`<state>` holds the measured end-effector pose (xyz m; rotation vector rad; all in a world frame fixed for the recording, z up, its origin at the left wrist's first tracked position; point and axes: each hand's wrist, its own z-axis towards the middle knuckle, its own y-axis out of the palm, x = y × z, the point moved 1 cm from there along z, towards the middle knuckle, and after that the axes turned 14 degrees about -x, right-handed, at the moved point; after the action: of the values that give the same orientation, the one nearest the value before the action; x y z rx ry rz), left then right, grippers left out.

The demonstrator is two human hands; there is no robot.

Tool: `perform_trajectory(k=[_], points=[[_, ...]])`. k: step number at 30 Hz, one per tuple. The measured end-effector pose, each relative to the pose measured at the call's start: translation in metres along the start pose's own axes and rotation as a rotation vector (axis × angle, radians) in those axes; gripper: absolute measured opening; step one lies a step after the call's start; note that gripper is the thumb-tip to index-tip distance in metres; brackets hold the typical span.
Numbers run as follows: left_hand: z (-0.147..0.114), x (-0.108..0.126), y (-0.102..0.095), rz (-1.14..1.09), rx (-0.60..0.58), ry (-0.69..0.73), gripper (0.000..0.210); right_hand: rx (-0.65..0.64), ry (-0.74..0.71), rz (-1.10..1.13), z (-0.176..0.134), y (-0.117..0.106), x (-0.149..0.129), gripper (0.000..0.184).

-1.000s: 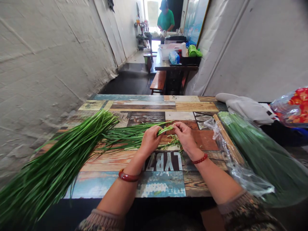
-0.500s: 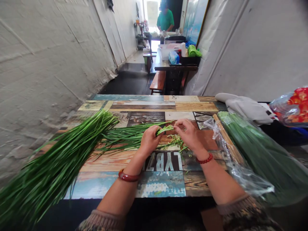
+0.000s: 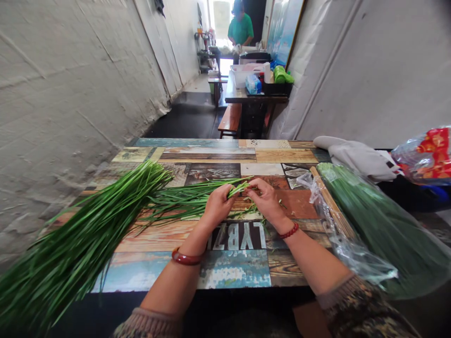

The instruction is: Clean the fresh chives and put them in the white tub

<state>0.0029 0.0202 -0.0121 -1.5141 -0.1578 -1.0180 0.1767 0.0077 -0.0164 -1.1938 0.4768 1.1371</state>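
My left hand is closed around a small bunch of garlic chives, with the pale stem ends poking out to the right. At those ends, the thumb and fingers of my right hand pinch together; what exactly lies between the fingertips is partly hidden. Loose chives stretch leftward across the table behind my left hand. Under and beside my right hand lie pale trimmings. A big heap of chives fills the left side, its leaves hanging over the front edge.
On the right of the patterned table lies a plastic-wrapped bundle of chives, beside a wooden strip and clear film. A grey cloth sits behind. Farther back are a bench, another table and a person in green.
My right hand has shifted slightly left and closer to my left hand, onto the stem ends. The left hand has barely moved and still holds the small bunch.
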Motion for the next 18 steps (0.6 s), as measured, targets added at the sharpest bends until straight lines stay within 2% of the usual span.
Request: perform_trajectory(k=[5,10,16,18], points=[[0.000,0.000,0.002,-0.053,-0.022,0.009,0.025,0.056,0.086,0.297,-0.002,0.009,0.004,0.016],[0.000,0.000,0.002,-0.049,-0.036,-0.005,0.026,0.141,0.148,0.474,0.000,0.007,0.005,0.020],[-0.001,-0.002,0.000,-0.052,-0.016,-0.035,0.027,0.304,0.170,0.518,0.000,-0.020,0.013,0.024],[-0.002,-0.002,-0.001,-0.058,-0.009,-0.037,0.028,0.269,0.167,0.442,-0.001,-0.032,0.013,0.027]])
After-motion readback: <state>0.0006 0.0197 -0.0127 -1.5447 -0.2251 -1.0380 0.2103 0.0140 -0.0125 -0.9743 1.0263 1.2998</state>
